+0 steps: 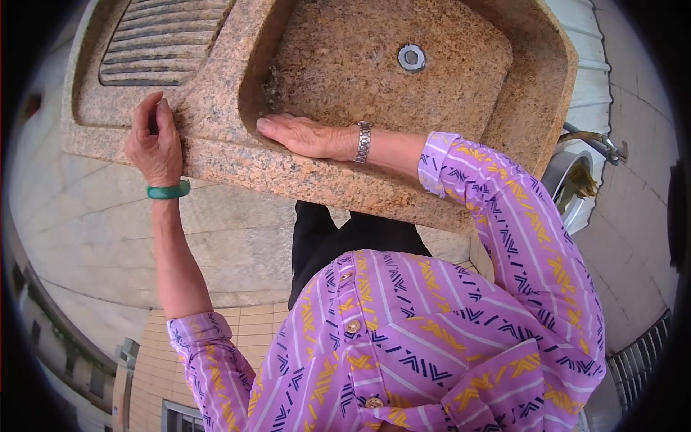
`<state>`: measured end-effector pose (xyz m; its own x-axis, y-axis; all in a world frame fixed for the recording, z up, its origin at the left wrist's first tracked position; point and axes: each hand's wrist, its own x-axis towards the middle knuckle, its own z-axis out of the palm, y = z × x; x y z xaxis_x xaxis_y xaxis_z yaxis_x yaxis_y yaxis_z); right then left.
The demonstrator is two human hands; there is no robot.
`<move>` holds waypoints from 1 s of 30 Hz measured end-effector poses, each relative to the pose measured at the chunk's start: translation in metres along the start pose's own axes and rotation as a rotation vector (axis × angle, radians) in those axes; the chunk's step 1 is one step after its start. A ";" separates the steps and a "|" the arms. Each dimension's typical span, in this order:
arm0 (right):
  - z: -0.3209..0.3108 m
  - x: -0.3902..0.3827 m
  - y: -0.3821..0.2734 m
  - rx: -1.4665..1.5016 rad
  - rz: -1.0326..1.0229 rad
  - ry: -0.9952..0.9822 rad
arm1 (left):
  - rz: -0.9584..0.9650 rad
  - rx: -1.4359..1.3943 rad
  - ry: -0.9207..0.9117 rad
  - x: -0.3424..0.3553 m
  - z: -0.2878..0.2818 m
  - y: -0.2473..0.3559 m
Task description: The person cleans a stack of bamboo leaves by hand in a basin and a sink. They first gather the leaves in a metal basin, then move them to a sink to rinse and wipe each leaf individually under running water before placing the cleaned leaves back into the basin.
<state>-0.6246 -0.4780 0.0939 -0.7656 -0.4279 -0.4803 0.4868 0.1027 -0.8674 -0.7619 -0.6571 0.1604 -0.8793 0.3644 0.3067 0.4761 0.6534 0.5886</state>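
Observation:
A speckled brown-pink stone sink (pixel 209 151) stretches across the upper part of the head view. My right hand (pixel 302 137) lies outstretched along the near inner side of its basin, touching the stone, its fingers pointing left and partly out of sight. A metal watch is on that wrist. Over the ledge below the ribbed washboard (pixel 165 43), my left hand (pixel 155 140) is curled, with thumb and forefinger tips close together around a dark gap. Whether anything is inside that grip is hidden. A green bangle circles the left wrist.
A metal drain ring (pixel 412 57) sits in the basin floor. Right of the sink are a metal tap (pixel 612 147), a round container (pixel 572 183) with leafy yellow-green bits, and a white ribbed panel (pixel 586 72). Paving (pixel 93 216) surrounds it, with a dark grating at lower right.

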 end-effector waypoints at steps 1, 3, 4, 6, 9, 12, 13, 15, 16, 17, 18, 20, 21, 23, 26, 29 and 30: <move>-0.001 -0.006 0.006 -0.038 -0.024 -0.031 | 0.007 0.007 0.005 0.001 0.002 0.002; -0.008 -0.036 0.019 -0.066 -0.090 -0.104 | 0.009 0.019 0.015 0.001 -0.001 0.003; -0.015 -0.062 0.030 -0.053 -0.128 -0.140 | 0.002 0.018 0.012 -0.001 -0.003 0.001; -0.031 -0.137 0.105 -0.009 0.201 -0.076 | 0.001 -0.007 0.015 0.002 0.000 0.004; -0.070 -0.234 0.126 -0.603 0.517 -0.011 | -0.049 -0.016 -0.022 -0.001 -0.007 0.004; -0.107 -0.222 0.124 -0.864 0.454 0.339 | -0.013 0.012 -0.022 0.003 -0.006 0.010; -0.121 -0.204 0.134 -0.969 0.249 0.615 | 0.007 0.020 -0.029 0.003 -0.006 0.010; -0.117 -0.128 0.119 -1.090 -0.069 0.470 | -0.013 0.003 -0.036 0.004 -0.003 0.013; -0.106 -0.088 0.110 -1.086 -0.126 0.409 | -0.049 -0.011 -0.038 0.004 -0.001 0.014; -0.099 -0.050 0.108 -1.041 -0.235 0.411 | -0.079 -0.042 -0.051 0.004 0.001 0.013; -0.099 -0.018 0.098 -1.186 -0.232 0.364 | -0.112 -0.065 -0.069 0.002 0.001 0.011; -0.122 0.020 0.076 -1.295 -0.251 0.364 | -0.153 -0.113 -0.046 -0.003 -0.001 0.003; -0.145 0.031 0.081 -1.366 -0.214 0.453 | -0.152 -0.092 -0.047 -0.003 -0.003 0.003; -0.208 0.034 0.094 -1.511 -0.118 0.634 | -0.143 -0.084 -0.052 -0.001 -0.001 0.006; -0.289 -0.015 0.110 -1.368 0.257 0.958 | -0.122 -0.084 -0.049 0.001 0.001 0.007; -0.285 -0.096 0.141 -1.115 0.653 1.016 | -0.149 -0.092 -0.032 -0.005 -0.003 0.004; -0.268 -0.122 0.161 -1.013 0.781 1.114 | -0.138 -0.072 -0.049 -0.003 -0.002 0.005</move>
<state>-0.5659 -0.1690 -0.0220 -0.6079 0.7463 -0.2711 0.7568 0.6479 0.0865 -0.7570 -0.6565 0.1639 -0.9338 0.3074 0.1832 0.3468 0.6506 0.6756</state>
